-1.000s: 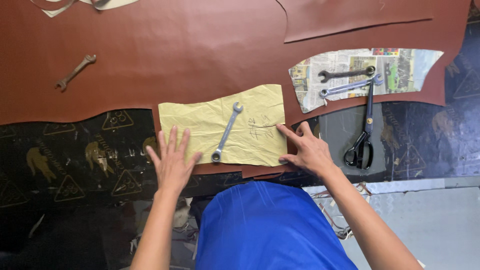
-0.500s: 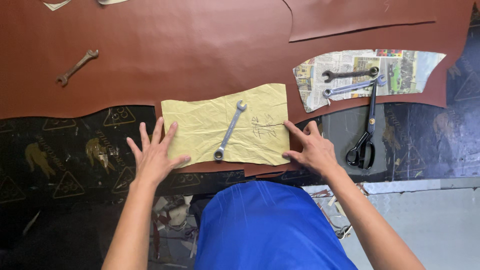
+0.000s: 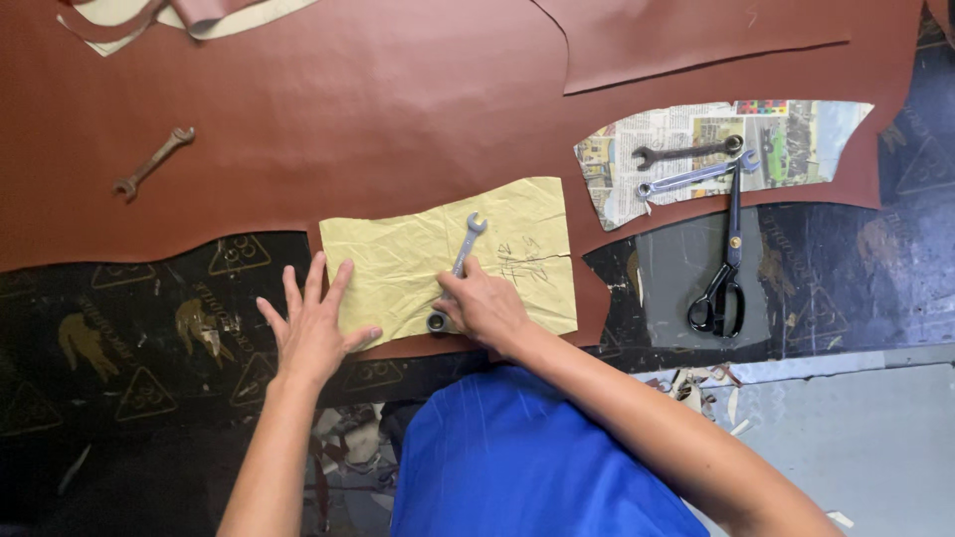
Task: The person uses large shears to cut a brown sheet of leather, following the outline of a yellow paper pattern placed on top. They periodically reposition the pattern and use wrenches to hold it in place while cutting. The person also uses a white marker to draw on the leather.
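A crumpled yellow paper pattern [image 3: 517, 249] lies on a large brown leather sheet [image 3: 348, 109]. A silver wrench [image 3: 464, 249] rests on the paper. My right hand [image 3: 484, 304] lies over the wrench's lower end, fingers closed on its handle near the ring end [image 3: 436, 322]. My left hand [image 3: 310, 326] is flat with fingers spread at the paper's lower left corner, thumb touching the paper edge.
Black scissors [image 3: 724, 268] lie to the right on a dark printed mat [image 3: 149, 328]. Two wrenches [image 3: 686, 164] sit on a newspaper-print pattern piece [image 3: 796, 139]. A rusty wrench [image 3: 151, 162] lies far left on the leather. Another leather piece [image 3: 696, 35] overlaps top right.
My right hand moved left from the paper's right edge onto the wrench's lower handle. My left hand stayed by the paper's lower left corner, with small shifts.
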